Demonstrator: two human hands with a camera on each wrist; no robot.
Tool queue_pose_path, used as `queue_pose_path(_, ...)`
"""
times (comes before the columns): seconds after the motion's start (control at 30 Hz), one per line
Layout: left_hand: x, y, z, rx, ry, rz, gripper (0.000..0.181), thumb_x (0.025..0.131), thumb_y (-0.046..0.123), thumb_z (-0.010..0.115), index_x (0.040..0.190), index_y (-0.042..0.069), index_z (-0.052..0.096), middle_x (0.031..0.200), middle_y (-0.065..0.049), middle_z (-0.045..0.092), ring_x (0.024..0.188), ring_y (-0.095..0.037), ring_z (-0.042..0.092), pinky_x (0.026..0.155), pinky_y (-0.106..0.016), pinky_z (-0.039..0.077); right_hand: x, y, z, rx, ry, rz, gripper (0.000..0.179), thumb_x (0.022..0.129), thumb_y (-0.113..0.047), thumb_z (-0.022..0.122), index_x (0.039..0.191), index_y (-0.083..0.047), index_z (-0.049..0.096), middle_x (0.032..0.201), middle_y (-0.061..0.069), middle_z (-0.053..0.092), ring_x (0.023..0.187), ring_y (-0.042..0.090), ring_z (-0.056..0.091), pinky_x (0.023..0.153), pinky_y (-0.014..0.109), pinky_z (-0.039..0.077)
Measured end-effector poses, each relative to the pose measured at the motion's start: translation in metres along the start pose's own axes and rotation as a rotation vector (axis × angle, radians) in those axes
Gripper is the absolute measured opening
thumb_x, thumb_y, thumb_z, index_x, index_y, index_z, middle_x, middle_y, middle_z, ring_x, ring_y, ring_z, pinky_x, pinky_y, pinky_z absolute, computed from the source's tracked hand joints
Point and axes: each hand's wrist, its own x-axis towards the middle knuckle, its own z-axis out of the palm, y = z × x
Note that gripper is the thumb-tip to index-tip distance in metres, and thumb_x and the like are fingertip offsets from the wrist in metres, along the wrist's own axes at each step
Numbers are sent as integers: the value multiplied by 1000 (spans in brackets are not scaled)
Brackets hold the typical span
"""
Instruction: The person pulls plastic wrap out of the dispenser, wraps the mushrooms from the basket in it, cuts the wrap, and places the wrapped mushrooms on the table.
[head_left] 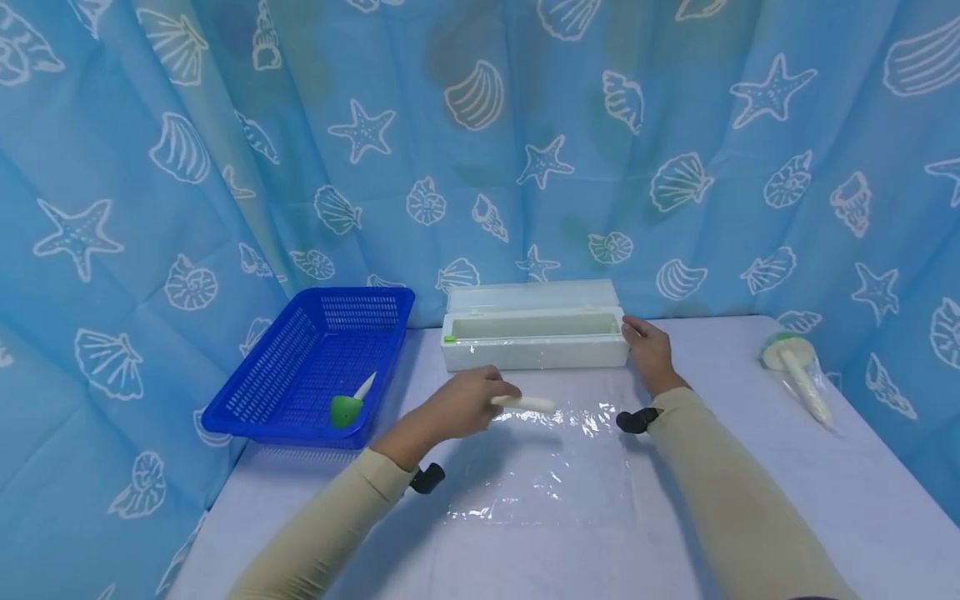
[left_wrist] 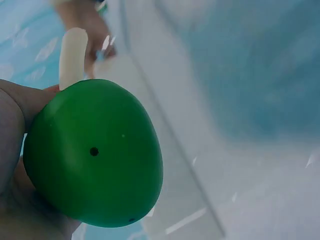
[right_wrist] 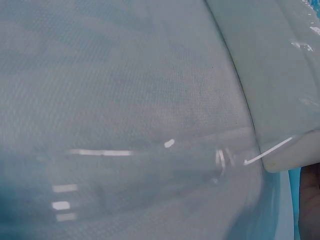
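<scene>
In the head view my left hand (head_left: 467, 403) holds a ladle-like utensil above a sheet of clear cling film (head_left: 540, 483). Its cream handle (head_left: 534, 403) points right; the rounded green head (left_wrist: 95, 155) fills much of the left wrist view, with small dark spots on it. The film stretches from a white cling film box (head_left: 536, 354) toward me over the table. My right hand (head_left: 654, 354) grips the box's right end. Translucent and raised, the box's lid (head_left: 532, 296) stands behind it, and a small green piece (head_left: 449, 339) sits at the left end.
Left of the box stands a blue plastic basket (head_left: 292, 358) containing another green-headed utensil (head_left: 347, 410). A utensil wrapped in clear film (head_left: 801, 375) lies at the table's right side. Behind the white-covered table (head_left: 750, 467) hangs a blue shell-patterned curtain (head_left: 480, 167).
</scene>
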Motion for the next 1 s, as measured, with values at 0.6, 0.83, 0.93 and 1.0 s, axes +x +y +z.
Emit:
queue_pose_path(0.6, 11, 36, 47, 135, -74, 96, 32, 86, 12, 71, 113, 30, 73, 90, 9, 60, 73, -4, 49, 62, -23, 38, 3, 2, -1, -12, -21, 8, 48, 106, -28, 42, 146, -3, 41, 150, 16, 37, 140, 31, 31, 111, 45, 28)
queue_pose_path(0.83, 14, 33, 56, 142, -72, 86, 31, 84, 14, 72, 111, 30, 74, 86, 10, 60, 71, -4, 50, 63, -24, 40, 3, 4, 1, -7, -21, 37, 49, 105, -31, 43, 147, -6, 41, 151, 14, 37, 139, 30, 32, 110, 45, 30)
queue_pose_path(0.93, 15, 34, 53, 128, -80, 62, 28, 87, 20, 71, 114, 27, 72, 91, 9, 63, 78, -5, 54, 70, -28, 43, 4, 4, 1, -6, -24, 44, 50, 105, -33, 43, 147, -7, 41, 152, 13, 37, 139, 30, 33, 110, 45, 31)
queue_pose_path(1.0, 15, 35, 50, 100, -86, 39, 28, 90, 26, 69, 117, 25, 71, 98, 8, 65, 86, -6, 58, 78, -31, 45, 3, 5, 1, -3, -23, 46, 50, 105, -34, 42, 148, -7, 40, 152, 13, 37, 139, 30, 33, 110, 45, 31)
